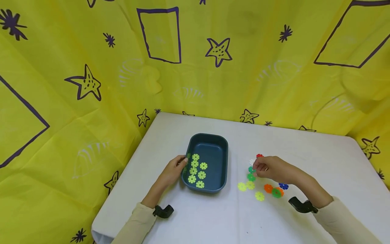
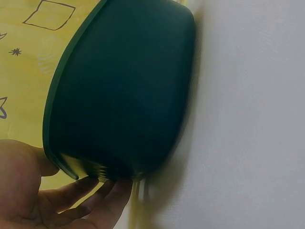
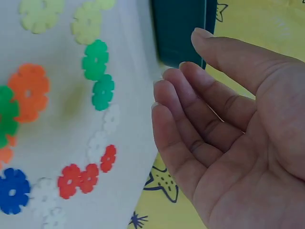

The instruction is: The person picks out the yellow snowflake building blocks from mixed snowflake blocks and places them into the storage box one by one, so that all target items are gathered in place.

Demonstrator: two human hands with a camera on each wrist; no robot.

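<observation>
Right grip (image 3: pixel 252 148) shows loose and empty only in its wrist view, while the left grip (image 1: pixel 172 170) holds the tray (image 1: pixel 217 162).

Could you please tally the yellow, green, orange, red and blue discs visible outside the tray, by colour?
Yellow discs: 3
Green discs: 3
Orange discs: 2
Red discs: 3
Blue disc: 1
Total: 12

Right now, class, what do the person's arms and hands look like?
The left hand and right hand are bare, without gloves. Plain cream sleeves end short of the wrists, and a curved black attachment sits by each cuff.
</observation>
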